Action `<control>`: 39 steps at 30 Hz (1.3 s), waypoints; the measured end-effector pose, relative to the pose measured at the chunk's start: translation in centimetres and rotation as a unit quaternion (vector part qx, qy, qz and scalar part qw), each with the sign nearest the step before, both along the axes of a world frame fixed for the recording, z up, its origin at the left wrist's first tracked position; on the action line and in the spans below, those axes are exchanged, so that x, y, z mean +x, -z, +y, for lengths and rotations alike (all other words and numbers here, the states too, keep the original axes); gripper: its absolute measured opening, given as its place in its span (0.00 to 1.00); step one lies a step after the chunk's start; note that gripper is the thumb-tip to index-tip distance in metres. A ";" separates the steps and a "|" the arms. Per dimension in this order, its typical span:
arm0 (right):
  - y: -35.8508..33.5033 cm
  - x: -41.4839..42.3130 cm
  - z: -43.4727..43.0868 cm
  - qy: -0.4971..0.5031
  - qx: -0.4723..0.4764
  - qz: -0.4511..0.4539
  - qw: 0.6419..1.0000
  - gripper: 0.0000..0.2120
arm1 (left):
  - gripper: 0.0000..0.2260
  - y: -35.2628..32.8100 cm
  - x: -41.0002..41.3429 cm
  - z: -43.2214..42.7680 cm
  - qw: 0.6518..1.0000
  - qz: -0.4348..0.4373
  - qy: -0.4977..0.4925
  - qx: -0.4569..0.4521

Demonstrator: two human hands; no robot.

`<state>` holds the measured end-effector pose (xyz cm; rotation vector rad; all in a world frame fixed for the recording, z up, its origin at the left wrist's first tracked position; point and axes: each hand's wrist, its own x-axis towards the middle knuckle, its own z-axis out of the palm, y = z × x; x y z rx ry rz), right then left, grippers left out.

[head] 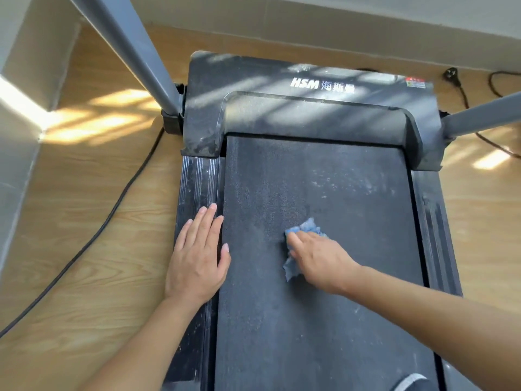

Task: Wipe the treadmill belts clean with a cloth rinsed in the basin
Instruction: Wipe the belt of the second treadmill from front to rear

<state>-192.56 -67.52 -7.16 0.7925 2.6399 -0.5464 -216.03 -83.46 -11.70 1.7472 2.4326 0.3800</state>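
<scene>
Cloth (pixel 306 228) first: where does it lie?
On the treadmill belt (pixel 324 328), about midway across, bunched up blue under the right hand (pixel 318 256). One crumpled end pokes out beyond the fingertips, and another corner shows below the thumb side.
Is the hand gripping it or just resting on it?
Gripping. The fingers curl down over the wad and hold it against the belt, with the forearm reaching in from the lower right.
And the left hand (pixel 197 256)?
Flat, palm down, holding nothing. It lies on the ribbed side rail (pixel 197 176) at the belt's left edge, fingers straight and pointing forward, the thumb lying on the belt's edge.
What does the belt look like further up?
Dusty, with pale specks scattered beyond the cloth and to its right.
And past that?
A dark, dusty motor cover (pixel 310 117) with white lettering, a grey post (pixel 132 46) rising on each side, and a black cable (pixel 112 210) running over the wooden floor (pixel 93 263) on the left.
</scene>
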 end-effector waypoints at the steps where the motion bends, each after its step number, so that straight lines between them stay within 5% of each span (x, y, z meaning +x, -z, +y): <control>1: 0.0 0.8 -0.5 -0.019 -0.006 -0.019 1.000 0.05 | 0.27 -0.2 0.3 0.0 1.000 -0.011 -0.006 -0.008; 6: 0.8 -5.8 9.7 0.131 0.069 0.005 0.989 0.04 | 0.32 -0.5 2.7 -1.1 0.998 0.010 0.001 -0.057; 10: 1.6 -9.9 16.4 0.147 0.128 0.004 0.981 0.08 | 0.31 -0.1 2.7 -0.7 0.998 0.032 -0.011 -0.049; 17: 1.8 -1.6 6.7 0.104 0.095 -0.018 0.990 0.09 | 0.30 -0.2 2.8 -0.8 0.998 0.039 0.005 -0.051; 21: 0.3 5.4 -1.7 0.031 -0.002 -0.014 0.999 0.03 | 0.28 0.3 2.7 -1.2 0.980 0.063 0.187 -0.034; 23: 0.4 5.8 0.0 0.003 0.000 -0.006 1.000 0.06 | 0.29 0.3 2.6 -1.0 0.984 0.046 0.166 -0.041; 29: 3.6 -1.5 10.9 0.175 0.049 0.023 0.983 0.04 | 0.28 0.6 2.5 -0.9 0.986 0.031 0.158 -0.029; 33: 3.4 -5.1 17.0 0.228 0.083 0.009 0.970 0.11 | 0.29 0.7 2.6 -0.8 0.985 0.044 0.161 -0.039; 39: 1.8 -4.6 15.7 0.215 0.094 0.001 0.972 0.09 | 0.29 1.0 2.7 -0.9 0.986 0.048 0.156 -0.026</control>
